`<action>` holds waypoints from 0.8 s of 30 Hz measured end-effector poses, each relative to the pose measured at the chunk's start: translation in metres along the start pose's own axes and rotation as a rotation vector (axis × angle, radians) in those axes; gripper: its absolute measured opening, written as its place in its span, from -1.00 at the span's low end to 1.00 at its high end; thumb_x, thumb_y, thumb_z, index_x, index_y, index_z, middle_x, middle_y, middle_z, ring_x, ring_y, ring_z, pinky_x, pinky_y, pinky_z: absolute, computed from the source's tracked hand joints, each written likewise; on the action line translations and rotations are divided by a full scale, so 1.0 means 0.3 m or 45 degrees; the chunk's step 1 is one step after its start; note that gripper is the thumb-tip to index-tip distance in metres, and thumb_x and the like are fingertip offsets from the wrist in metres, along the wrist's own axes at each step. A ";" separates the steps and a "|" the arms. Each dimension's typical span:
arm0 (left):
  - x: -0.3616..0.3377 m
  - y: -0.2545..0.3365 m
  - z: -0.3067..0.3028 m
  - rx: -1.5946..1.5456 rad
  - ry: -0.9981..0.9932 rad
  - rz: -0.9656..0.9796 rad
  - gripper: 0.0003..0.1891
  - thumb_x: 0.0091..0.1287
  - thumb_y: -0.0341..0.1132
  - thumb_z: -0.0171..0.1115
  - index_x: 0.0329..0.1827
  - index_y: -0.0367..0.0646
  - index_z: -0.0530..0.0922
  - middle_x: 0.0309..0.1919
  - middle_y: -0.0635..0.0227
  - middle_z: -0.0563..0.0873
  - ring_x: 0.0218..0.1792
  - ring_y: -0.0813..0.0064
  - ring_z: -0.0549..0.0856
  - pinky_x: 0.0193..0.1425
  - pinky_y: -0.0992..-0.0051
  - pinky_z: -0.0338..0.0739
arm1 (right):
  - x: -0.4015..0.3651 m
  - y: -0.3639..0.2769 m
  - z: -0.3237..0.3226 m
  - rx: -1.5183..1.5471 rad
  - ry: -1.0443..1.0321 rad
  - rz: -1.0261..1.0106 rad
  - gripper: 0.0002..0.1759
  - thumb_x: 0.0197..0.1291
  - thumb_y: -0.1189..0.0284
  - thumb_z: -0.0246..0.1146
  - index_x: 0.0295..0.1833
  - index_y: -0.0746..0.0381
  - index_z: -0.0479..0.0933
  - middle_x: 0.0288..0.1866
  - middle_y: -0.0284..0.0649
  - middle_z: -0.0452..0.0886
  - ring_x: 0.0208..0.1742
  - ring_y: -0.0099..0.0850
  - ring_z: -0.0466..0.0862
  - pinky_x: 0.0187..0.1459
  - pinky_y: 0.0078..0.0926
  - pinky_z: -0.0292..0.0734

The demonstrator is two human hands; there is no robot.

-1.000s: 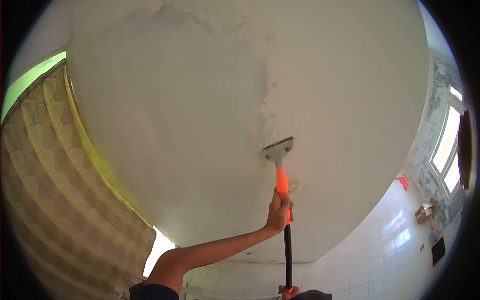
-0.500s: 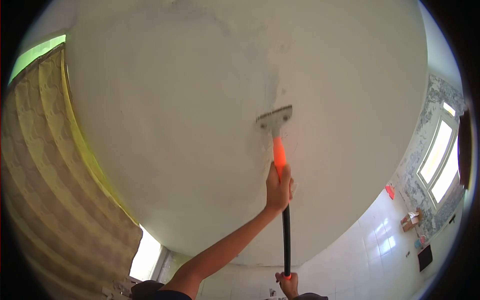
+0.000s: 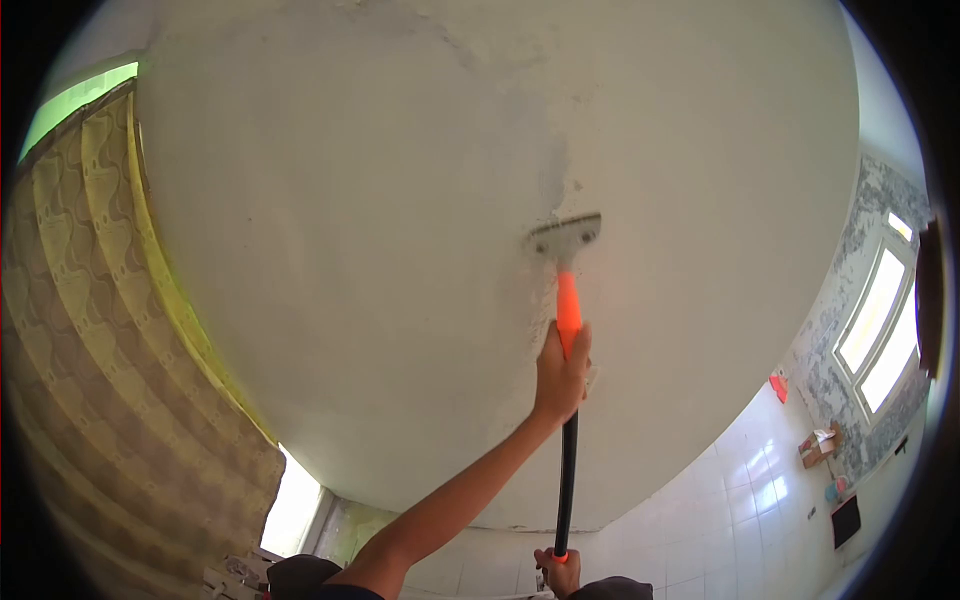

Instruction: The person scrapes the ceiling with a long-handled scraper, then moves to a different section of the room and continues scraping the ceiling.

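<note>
A long-handled scraper (image 3: 568, 310) with an orange neck, a black shaft and a wide grey metal blade stands nearly upright against the pale wall (image 3: 380, 250). My left hand (image 3: 562, 375) is wrapped round the handle just below the orange neck. Low in the view, my right hand (image 3: 560, 572) grips the bottom end of the black shaft by an orange ring. The blade lies on the wall, below a grey patch and beside a rough, flaked strip. Bits of loose coating show around it.
A patterned yellow-brown curtain (image 3: 130, 350) hangs at the left. At the right are a window (image 3: 872, 310) in a mottled grey wall, a cardboard box (image 3: 820, 446), a red object (image 3: 779, 388) and a black square item (image 3: 846, 520) near the white tiled floor (image 3: 700, 520).
The scraper blade has shifted slightly right on the wall. My right hand and the shaft's lower end have moved a little left, so the shaft leans differently.
</note>
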State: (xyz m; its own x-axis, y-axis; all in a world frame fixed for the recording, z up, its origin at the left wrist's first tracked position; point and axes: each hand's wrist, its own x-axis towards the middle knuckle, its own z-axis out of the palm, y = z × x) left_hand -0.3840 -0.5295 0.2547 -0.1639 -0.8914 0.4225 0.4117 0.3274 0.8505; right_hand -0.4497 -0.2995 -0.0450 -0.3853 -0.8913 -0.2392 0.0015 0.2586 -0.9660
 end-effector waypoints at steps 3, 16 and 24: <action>-0.069 -0.075 0.007 0.026 -0.024 -0.027 -0.68 0.59 -0.05 0.06 -0.09 -0.15 0.34 -0.60 0.48 0.42 -0.80 0.74 0.31 -0.78 0.63 0.23 | -0.031 0.102 0.012 -0.027 0.331 0.346 -0.59 0.13 0.30 0.47 -0.63 0.21 0.48 -0.70 -0.40 0.39 -0.66 -0.51 0.33 -0.57 -0.40 0.19; 0.018 0.038 0.046 -0.025 -0.029 0.041 -0.67 0.58 -0.02 0.06 -0.12 -0.12 0.32 -0.62 0.50 0.37 -0.79 0.76 0.26 -0.79 0.63 0.22 | 0.002 0.012 -0.052 0.099 -0.017 0.209 -0.63 0.16 0.30 0.46 -0.57 0.21 0.51 -0.67 -0.39 0.45 -0.66 -0.58 0.37 -0.60 -0.45 0.21; -0.009 0.045 0.055 -0.073 0.006 -0.060 -0.67 0.59 -0.02 0.05 -0.16 -0.09 0.32 -0.64 0.54 0.33 -0.78 0.74 0.21 -0.82 0.60 0.15 | 0.034 0.129 -0.075 0.249 0.053 0.359 -0.63 0.18 0.29 0.44 -0.57 0.19 0.49 -0.64 -0.39 0.45 -0.67 -0.56 0.36 -0.63 -0.44 0.21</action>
State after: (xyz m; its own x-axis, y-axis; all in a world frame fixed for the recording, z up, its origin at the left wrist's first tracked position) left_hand -0.3928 -0.5175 0.2702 -0.1803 -0.9070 0.3806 0.4540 0.2665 0.8502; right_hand -0.4744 -0.2902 -0.0827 -0.3818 -0.7778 -0.4993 0.2888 0.4128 -0.8638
